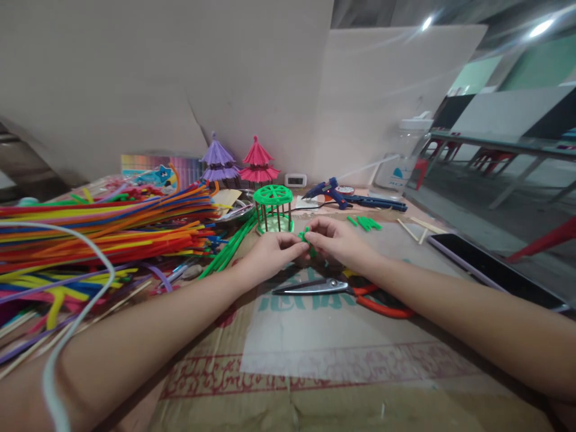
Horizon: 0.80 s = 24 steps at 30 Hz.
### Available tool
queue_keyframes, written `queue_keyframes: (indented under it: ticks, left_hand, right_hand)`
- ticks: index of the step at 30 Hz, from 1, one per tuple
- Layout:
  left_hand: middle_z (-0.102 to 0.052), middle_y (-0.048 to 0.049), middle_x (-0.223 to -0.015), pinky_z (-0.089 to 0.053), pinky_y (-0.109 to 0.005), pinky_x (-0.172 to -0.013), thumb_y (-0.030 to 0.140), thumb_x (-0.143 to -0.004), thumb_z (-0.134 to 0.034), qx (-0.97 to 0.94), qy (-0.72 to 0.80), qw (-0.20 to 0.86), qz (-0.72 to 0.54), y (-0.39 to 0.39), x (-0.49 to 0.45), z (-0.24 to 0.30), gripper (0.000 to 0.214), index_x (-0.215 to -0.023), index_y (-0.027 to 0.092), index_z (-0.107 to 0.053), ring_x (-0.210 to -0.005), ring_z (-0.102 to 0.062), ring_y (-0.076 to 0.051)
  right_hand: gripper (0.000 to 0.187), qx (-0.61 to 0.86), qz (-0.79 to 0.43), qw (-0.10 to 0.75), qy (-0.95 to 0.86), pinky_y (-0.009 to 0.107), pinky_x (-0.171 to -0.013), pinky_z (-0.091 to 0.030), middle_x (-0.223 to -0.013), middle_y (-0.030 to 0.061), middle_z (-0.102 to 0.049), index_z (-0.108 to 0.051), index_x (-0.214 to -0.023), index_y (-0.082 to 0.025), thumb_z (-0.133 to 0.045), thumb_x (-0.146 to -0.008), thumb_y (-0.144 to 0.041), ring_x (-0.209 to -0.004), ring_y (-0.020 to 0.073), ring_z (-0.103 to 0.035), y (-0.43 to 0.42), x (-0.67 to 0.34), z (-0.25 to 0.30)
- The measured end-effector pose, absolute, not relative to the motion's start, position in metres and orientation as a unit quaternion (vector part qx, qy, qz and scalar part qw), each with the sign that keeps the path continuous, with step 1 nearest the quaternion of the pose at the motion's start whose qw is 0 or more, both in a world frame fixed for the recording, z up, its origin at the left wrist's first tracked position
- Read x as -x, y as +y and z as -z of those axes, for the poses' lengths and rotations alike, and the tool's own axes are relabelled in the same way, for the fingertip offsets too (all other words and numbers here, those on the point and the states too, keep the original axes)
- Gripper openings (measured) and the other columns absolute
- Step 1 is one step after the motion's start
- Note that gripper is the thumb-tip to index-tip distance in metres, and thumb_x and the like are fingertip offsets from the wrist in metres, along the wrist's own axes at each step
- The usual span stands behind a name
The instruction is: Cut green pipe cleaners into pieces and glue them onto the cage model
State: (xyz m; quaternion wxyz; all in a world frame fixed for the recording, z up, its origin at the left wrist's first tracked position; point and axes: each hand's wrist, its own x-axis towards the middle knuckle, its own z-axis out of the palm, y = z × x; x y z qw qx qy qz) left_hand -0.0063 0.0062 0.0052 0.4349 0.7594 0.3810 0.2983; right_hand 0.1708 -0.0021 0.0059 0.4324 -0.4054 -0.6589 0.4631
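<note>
Close together at mid-table, my left hand point(279, 255) and my right hand point(335, 240) pinch a small green pipe cleaner piece point(305, 235) between thumbs and fingertips. Its exact shape is partly hidden by the fingers. Just behind them stands a small round frame point(273, 198) with a green spoked top, brown posts and a green base. Scissors point(333, 288) with orange-red handles lie below my hands, partly under my right forearm. Several short cut green pieces point(364, 222) rest beyond my right hand. Long green pipe cleaners point(231, 246) lie left of my left hand.
Colourful pipe cleaners point(108, 222) pile up on the left, with a white cable point(96, 252) crossing in front. Purple point(218, 162) and pink point(257, 162) pagoda models stand behind. A glue gun point(330, 192), plastic jug point(398, 162) and phone point(490, 267) sit at the right.
</note>
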Motion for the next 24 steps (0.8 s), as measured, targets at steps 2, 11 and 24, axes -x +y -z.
queue_keyframes:
  ticks: [2,11,24]
  left_hand:
    - [-0.074,-0.0064,-0.077,-0.051,-0.026,-0.068,0.037,-0.083,-0.059,-0.76,0.378,0.438,-0.296,0.007,0.007,-0.004,0.028,-0.078,0.012,-0.071,-0.07,-0.067,-0.016]
    - [-0.075,-0.006,-0.077,-0.051,-0.025,-0.068,0.036,-0.084,-0.06,-0.764,0.385,0.429,-0.289,0.005,0.007,-0.007,0.027,-0.076,0.012,-0.072,-0.07,-0.067,-0.016]
    - [-0.076,-0.0113,-0.082,-0.054,-0.03,-0.076,0.036,-0.083,-0.065,-0.696,0.385,0.527,-0.299,0.005,0.008,-0.005,0.027,-0.078,0.01,-0.07,-0.073,-0.07,-0.017]
  right_hand:
    - [0.025,0.405,-0.461,0.431,-0.661,0.022,-0.043,-0.03,-0.059,-0.0073,-0.049,-0.052,-0.079,-0.02,-0.065,-0.075,-0.041,-0.047,0.0075,-0.041,-0.002,-0.171,-0.007]
    - [0.023,0.398,-0.456,0.429,-0.67,0.023,-0.046,-0.031,-0.061,-0.0074,-0.05,-0.052,-0.079,-0.02,-0.065,-0.075,-0.038,-0.049,0.0076,-0.042,-0.001,-0.171,-0.004]
    - [0.021,0.398,-0.364,0.411,-0.735,0.026,-0.049,-0.038,-0.06,-0.0048,-0.05,-0.056,-0.085,-0.019,-0.058,-0.085,-0.041,-0.051,0.01,-0.046,0.003,-0.195,-0.036]
